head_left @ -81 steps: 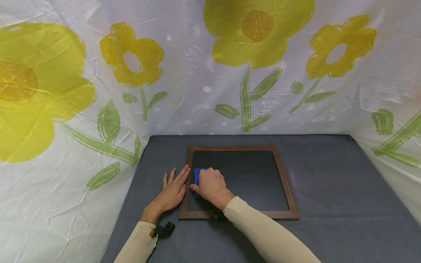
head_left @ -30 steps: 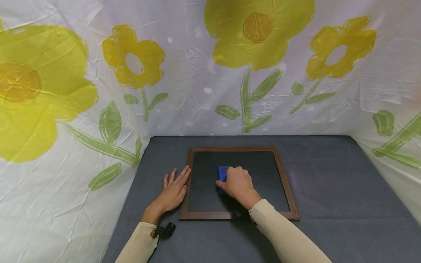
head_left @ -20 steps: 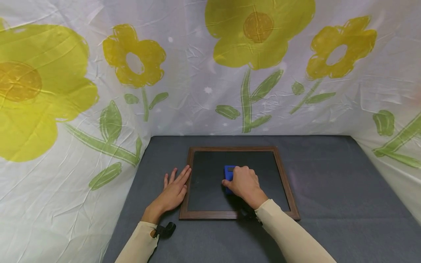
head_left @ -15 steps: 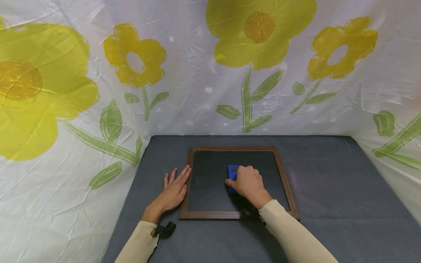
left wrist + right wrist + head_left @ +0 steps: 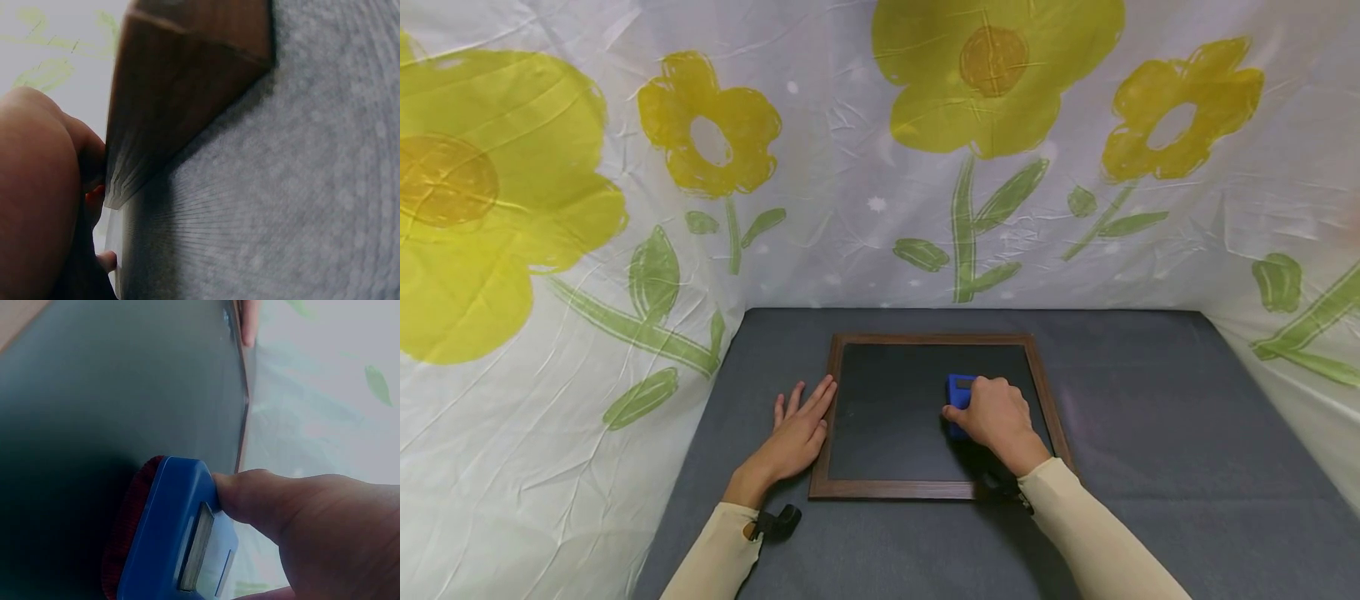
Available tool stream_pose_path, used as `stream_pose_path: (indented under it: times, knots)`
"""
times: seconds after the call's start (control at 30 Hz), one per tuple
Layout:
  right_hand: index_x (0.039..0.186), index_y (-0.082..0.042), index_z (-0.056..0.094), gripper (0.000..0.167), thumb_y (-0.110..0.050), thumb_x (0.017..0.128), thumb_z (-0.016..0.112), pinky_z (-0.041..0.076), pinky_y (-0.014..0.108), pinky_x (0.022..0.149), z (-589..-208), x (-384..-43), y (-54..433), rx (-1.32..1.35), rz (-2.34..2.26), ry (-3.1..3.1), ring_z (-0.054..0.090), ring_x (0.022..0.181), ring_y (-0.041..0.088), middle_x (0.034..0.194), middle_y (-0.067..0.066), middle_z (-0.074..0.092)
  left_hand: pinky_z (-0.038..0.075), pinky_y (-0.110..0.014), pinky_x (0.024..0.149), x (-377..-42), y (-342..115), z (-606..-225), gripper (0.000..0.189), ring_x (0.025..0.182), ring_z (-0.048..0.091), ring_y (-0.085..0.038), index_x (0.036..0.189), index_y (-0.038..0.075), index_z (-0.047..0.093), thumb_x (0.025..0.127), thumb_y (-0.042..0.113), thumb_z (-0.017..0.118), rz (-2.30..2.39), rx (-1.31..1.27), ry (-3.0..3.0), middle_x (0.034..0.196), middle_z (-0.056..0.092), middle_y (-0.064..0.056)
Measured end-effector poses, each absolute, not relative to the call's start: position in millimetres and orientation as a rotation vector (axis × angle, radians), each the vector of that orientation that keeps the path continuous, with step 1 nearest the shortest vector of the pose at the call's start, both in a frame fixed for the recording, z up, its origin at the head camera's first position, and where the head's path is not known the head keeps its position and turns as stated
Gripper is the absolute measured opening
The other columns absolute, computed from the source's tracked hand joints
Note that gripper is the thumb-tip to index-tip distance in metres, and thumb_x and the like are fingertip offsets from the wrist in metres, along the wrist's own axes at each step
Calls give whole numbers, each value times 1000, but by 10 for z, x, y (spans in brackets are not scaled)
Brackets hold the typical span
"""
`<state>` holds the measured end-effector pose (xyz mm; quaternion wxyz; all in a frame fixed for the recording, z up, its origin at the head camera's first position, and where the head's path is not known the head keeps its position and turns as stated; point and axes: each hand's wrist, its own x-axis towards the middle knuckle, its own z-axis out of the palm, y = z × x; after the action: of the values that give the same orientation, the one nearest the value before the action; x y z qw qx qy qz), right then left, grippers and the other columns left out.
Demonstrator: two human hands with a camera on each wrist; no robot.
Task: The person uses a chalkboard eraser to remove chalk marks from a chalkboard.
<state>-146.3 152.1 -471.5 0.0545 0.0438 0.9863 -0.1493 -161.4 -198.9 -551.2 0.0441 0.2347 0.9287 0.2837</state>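
A small blackboard (image 5: 891, 417) in a brown wooden frame lies flat on the dark grey cloth. My right hand (image 5: 996, 417) grips a blue board eraser (image 5: 958, 387) over the board's right half. In the right wrist view the eraser (image 5: 169, 525) shows a dark red pad, turned to the board, and my thumb (image 5: 250, 497) pressing its side. My left hand (image 5: 790, 437) lies with straight fingers, fingertips touching the frame's left edge. The left wrist view shows part of this hand (image 5: 37, 194) beside the wooden frame (image 5: 175, 81).
Dark grey cloth (image 5: 1150, 417) covers the table around the board. Behind and at both sides hangs a white curtain (image 5: 835, 208) printed with yellow flowers. A black wrist camera (image 5: 778, 523) sits at the left cuff.
My right hand has slid the eraser rightward across the board, from near the left edge to the right half. My left hand has stayed at the frame's left edge.
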Motion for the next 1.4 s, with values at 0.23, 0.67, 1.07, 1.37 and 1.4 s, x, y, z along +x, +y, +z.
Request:
stream_pose_path:
  times: [0.23,0.67,1.07,1.37,1.4]
  knots:
    - [116,7,72,71,-58,92,83,58,43,55,-4719,-1448,1711,152,-417,2998,65,64,29,90,22,73,-4,-83,122,-1600,-1994,-5528,64,166,9,-58,174,6,29,112,11,44,910,733,2843,184,22,-11]
    - [121,10,68,75,-59,94,79,58,47,57,-4689,-1416,2018,236,-422,2947,66,69,33,91,23,71,-5,-81,124,-1597,-1993,-5504,66,167,6,-56,175,8,26,112,9,45,882,717,2838,185,19,-9]
    - [116,12,68,76,-60,94,78,56,47,56,-4661,-1386,2214,275,-391,2933,65,68,34,87,24,68,-4,-83,122,-1580,-1994,-5512,64,164,10,-60,173,4,31,111,9,46,947,748,2845,183,24,-13]
    - [122,12,66,79,-60,94,78,57,50,59,-4642,-1359,2324,305,-388,2924,66,72,36,93,28,69,-5,-81,124,-1603,-1993,-5490,66,168,6,-55,176,9,25,113,9,46,851,716,2835,185,18,-7]
    - [123,12,66,78,-60,94,78,57,50,59,-4639,-1354,2334,307,-391,2924,66,72,37,93,28,69,-5,-81,124,-1606,-1994,-5495,66,168,6,-55,176,9,24,113,9,46,850,716,2833,185,18,-7]
